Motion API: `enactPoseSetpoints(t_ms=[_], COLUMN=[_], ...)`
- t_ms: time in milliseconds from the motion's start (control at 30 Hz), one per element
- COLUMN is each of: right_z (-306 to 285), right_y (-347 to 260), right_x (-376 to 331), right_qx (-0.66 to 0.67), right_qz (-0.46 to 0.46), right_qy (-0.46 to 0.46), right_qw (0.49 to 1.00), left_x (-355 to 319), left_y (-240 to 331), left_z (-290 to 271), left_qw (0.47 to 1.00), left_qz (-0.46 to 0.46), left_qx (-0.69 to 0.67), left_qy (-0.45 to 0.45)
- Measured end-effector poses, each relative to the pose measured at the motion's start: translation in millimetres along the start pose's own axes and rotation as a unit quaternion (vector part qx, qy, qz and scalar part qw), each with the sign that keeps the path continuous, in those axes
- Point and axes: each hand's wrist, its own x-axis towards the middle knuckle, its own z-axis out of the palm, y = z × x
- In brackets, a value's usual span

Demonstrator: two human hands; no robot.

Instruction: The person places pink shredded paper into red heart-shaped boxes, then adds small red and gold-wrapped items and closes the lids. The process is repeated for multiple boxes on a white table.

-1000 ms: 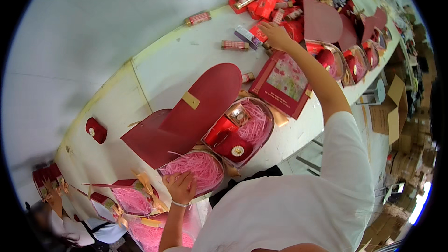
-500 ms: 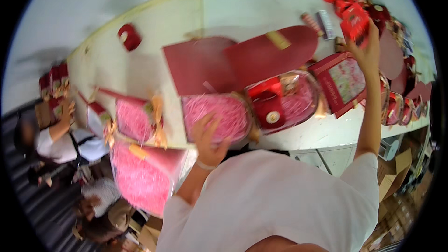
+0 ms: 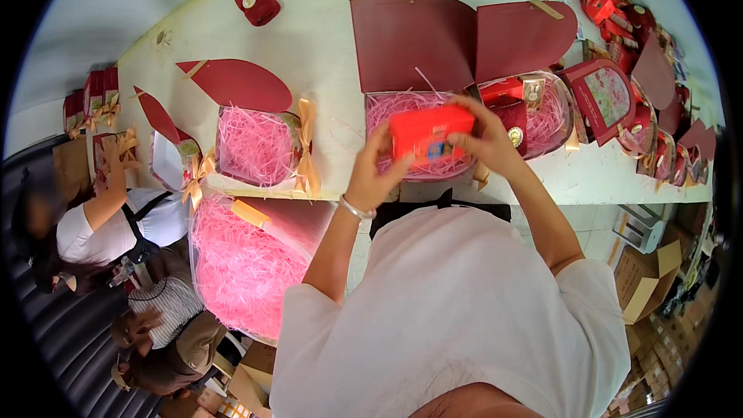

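Note:
A small bright red box (image 3: 430,128) is held between my two hands, tilted above an open gift box. My left hand (image 3: 373,172) grips its left end, and my right hand (image 3: 489,141) has its right end. Below them, pink shredded paper (image 3: 379,111) fills the gift box, whose dark red lid (image 3: 416,40) lies folded back. To the right stands another open gift box with pink shreds (image 3: 551,108), a dark red velvety pouch (image 3: 512,119), a red packet (image 3: 501,93) and a gold-coloured item (image 3: 534,90).
Left are more open boxes with gold ribbons (image 3: 307,147) and a large tub of pink shreds (image 3: 240,271). A dark red pouch (image 3: 258,5) lies at the back. Red packets (image 3: 604,9) pile up far right. A co-worker (image 3: 108,217) is at the left.
My right hand has brought the red box from the far-right pile to above the middle gift box. My left hand has risen from the pink shreds and taken hold too. The view has shifted.

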Motion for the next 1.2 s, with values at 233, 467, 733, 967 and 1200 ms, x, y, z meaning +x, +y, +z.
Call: enactPoseSetpoints(t_ms=[233,467,733,967,1200], right_z=[22.7,56.3,68.6,62.7,62.4], right_y=[61.9,100.4,100.2,137.7,120.8], right_x=[35.5,43.5,41.5,53.1,49.7], right_qx=[-0.106,-0.167,-0.037,-0.154,-0.099], right_qz=[-0.131,-0.065,0.028,-0.021,0.04], right_qy=[0.245,0.108,0.142,0.148,0.145], right_qw=[0.955,0.978,0.989,0.977,0.984], left_x=[23.8,35.1,39.5,44.1,104.4], left_y=[-66.2,-91.3,-91.9,-109.7,-64.9], left_z=[-52.5,-44.4,-44.1,-39.3,-57.2], left_qw=[0.987,0.995,0.992,0.966,0.919], left_qz=[-0.059,-0.031,-0.047,0.017,0.102], left_qx=[0.1,-0.003,0.079,0.221,0.305], left_qy=[0.111,0.09,0.089,0.135,0.228])
